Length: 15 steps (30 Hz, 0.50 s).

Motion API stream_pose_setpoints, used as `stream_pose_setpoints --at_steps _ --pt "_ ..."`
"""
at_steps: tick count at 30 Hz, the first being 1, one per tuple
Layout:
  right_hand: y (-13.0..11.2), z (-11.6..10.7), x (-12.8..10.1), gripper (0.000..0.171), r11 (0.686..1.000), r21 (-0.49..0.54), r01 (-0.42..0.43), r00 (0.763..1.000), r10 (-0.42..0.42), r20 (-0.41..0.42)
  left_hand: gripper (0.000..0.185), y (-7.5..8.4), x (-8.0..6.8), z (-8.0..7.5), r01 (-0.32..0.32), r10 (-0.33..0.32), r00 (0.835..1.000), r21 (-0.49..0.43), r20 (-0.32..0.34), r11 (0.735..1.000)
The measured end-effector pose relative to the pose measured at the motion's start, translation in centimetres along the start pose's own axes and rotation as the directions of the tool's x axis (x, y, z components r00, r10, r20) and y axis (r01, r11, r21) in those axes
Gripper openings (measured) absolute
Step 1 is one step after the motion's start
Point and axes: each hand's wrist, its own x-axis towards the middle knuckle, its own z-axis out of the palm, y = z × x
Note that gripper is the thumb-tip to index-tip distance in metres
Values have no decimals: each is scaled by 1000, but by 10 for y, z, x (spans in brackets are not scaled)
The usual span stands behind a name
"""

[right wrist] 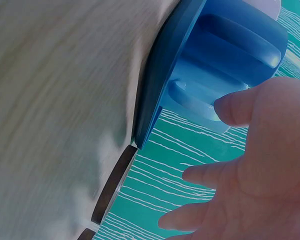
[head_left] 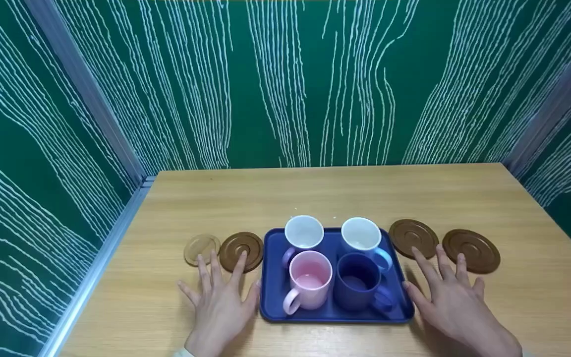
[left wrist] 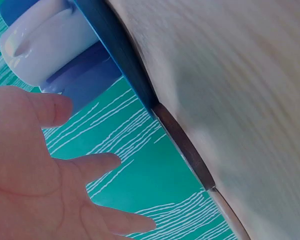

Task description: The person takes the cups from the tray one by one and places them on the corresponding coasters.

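A dark blue tray (head_left: 335,318) lies on the table with a pink mug (head_left: 311,296), a dark blue mug (head_left: 352,297), a purple-handled mug (head_left: 305,232) and a light blue mug (head_left: 361,233), all upright. To its left, my left hand (head_left: 222,307) has its fingers spread over the table, thumb close by the tray's side. My right hand (head_left: 451,302) mirrors it on the right, thumb near the tray edge. Both palms look bare in the wrist views. Fingertips of the left hand overlap a brown wooden coaster (head_left: 241,243) and a paler coaster (head_left: 201,244).
Two more brown wooden coasters (head_left: 407,232) (head_left: 479,255) lie right of the tray, beyond the right fingertips. Green panels (head_left: 345,89) with white wavy lines stand behind and beside the wooden table (head_left: 246,198). A metal rail (head_left: 102,263) runs along its left side.
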Motion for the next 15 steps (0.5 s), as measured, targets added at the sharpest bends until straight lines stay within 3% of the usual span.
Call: stream_pose_setpoints --at_steps 8,15 --pt "-2 2 1 82 1000 11 5 1000 -6 28 65 3 4 0 -2 2 1000 3 5 1000" --pt "-9 1 11 77 998 15 59 998 -59 3 67 6 23 -1 -8 8 1000 -2 3 1000"
